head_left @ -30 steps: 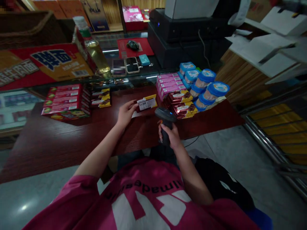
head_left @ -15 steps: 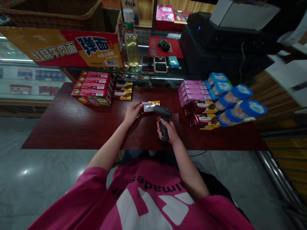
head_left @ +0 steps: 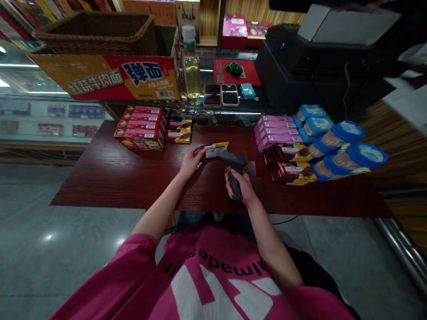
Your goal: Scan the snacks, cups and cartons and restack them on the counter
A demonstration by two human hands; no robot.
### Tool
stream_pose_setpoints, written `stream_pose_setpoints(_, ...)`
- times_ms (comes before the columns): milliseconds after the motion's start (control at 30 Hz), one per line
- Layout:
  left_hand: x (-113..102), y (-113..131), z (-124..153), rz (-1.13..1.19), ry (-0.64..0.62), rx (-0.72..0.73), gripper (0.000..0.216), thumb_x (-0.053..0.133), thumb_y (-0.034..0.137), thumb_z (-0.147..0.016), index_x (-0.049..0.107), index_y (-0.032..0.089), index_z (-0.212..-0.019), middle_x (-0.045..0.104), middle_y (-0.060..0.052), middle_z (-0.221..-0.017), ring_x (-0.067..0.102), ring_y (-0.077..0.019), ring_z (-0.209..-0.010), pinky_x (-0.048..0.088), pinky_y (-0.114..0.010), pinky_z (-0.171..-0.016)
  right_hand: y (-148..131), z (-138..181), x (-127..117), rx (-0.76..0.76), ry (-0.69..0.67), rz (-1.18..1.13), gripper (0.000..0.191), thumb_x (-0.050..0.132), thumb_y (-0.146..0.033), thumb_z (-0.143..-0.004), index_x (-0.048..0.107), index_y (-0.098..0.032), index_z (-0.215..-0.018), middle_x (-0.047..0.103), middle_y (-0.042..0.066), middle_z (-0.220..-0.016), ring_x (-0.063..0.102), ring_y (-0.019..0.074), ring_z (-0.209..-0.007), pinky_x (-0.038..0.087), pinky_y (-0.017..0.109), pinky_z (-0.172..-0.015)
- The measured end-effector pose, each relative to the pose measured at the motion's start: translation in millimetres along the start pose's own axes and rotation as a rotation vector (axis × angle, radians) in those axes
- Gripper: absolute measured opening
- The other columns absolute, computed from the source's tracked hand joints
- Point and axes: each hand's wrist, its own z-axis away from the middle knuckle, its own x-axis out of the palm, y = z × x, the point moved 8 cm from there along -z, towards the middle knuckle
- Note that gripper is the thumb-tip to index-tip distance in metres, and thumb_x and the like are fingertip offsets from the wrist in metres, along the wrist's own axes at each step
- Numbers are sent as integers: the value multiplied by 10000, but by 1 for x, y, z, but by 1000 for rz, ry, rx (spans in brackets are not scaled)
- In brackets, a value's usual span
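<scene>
Mid-desk, the left hand pinches the left end of a wrapped bar, glare now gone from its label, leaving the barcode exposed beside the dark scanner wrapped in the right hand.

Scanner (blue LED lit 0.5 sec ago) now looks unlit.

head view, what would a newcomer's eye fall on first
Probably the bright pink shirt filling the bottom middle. Next, near the centre, come the dark scanner in the right hand and the packet held by the left hand. The red-and-orange carton also stands out, at the back left.
</scene>
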Motion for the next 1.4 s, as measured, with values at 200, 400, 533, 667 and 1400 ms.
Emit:
stream_pose_setpoints(200, -37, 47, 13, -428, -6, 321, 189, 588, 203, -942, 705, 208, -1090, 772, -69, -1148, 716, -224, -1108, 538, -371, -1023, 0, 3, -3, -8, 24, -17, 382, 790, -485, -805, 584, -213, -977, 610, -51, -737, 489, 73, -371, 403, 197, -283)
stream_pose_setpoints(400, -88, 68, -2, -597, 191, 414, 242, 499, 145, -985, 646, 222, -1161, 735, -67, -1274, 662, -201, -1257, 514, -345, -1085, 2, 2, -3, 10, 27, -13, 371, 789, -473, -815, 602, -209, -997, 621, -40, -750, 489, 73, -375, 412, 198, -290)
stream_pose_setpoints(533, -91, 47, -17, -794, 121, 288, 324, 455, 99, -979, 631, 222, -1222, 709, -75, -1343, 666, -231, -1267, 533, -369, -1068, 2, 3, -2, 13, 21, -14, 377, 796, -479, -810, 608, -208, -992, 618, -38, -752, 491, 75, -384, 420, 202, -293)
stream_pose_setpoints(667, -88, 34, -17, -1038, 94, 219, 372, 405, 74, -988, 615, 141, -1287, 689, -168, -1351, 678, -281, -1243, 554, -404, -1037, 1, 3, -1, 7, 21, -21, 375, 797, -476, -810, 620, -200, -992, 609, -43, -739, 495, 71, -385, 414, 192, -298)
stream_pose_setpoints(1400, -44, 21, -7, -1375, -14, 160, 716, 559, 437, -996, 372, 91, -1595, 403, -286, -1605, 383, -446, -1501, 363, -543, -1194, 6, 1, -3, 37, 4, -25, 369, 801, -464, -812, 632, -198, -1003, 624, -32, -761, 507, 70, -410, 426, 186, -320)
